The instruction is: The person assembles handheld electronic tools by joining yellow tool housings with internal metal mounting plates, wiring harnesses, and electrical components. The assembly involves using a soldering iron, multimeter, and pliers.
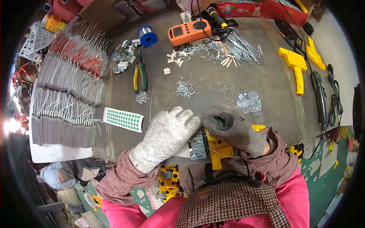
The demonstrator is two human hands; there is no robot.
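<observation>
Grey worktop (216, 83); metal plate (198, 147) between two half-curled hands (161, 133), yellow casing (219, 148) beside the right; exact grip unclear.

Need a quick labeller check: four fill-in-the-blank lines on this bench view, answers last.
1. The darker glove is on the person's ____ hand.
2. The green-dotted sheet lies to the ____ of the left hand.
3. The pliers have handles coloured green and ____.
4. The meter near the wire spool has a casing coloured ____.

Missing words: right; left; yellow; orange.
</observation>
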